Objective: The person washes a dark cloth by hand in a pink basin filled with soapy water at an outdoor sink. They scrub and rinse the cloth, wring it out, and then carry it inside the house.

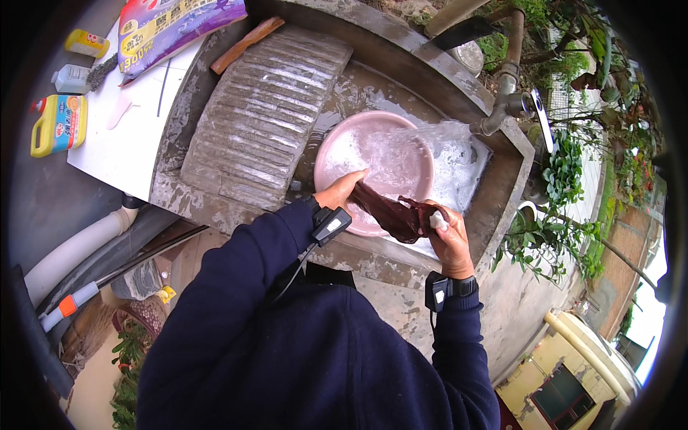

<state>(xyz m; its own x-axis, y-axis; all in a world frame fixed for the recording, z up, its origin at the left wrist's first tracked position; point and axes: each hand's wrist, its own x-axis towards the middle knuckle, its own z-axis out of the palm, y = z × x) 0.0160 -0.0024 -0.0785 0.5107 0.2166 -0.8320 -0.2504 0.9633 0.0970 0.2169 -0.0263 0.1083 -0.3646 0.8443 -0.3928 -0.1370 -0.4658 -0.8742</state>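
A wet, dark maroon cloth [388, 210] is stretched between my hands over the near rim of a pink plastic basin [428, 161]. My left hand [342, 189] grips its left end. At the other end my right hand [450, 236] holds the cloth together with a small white lump [438, 220], perhaps soap or foam, under the thumb. Water runs from a metal tap [486, 126] into the basin, which holds sudsy water and stands in a concrete sink [371, 250]. White foam [457, 172] lies on the sink floor right of the basin.
A ridged concrete washboard [263, 118] slopes left of the basin, with a wooden piece [247, 45] at its top. On the white counter [134, 145] lie a printed bag [172, 32] and a pink scoop-like thing [119, 111]. A yellow jug [60, 126] is beyond its left edge.
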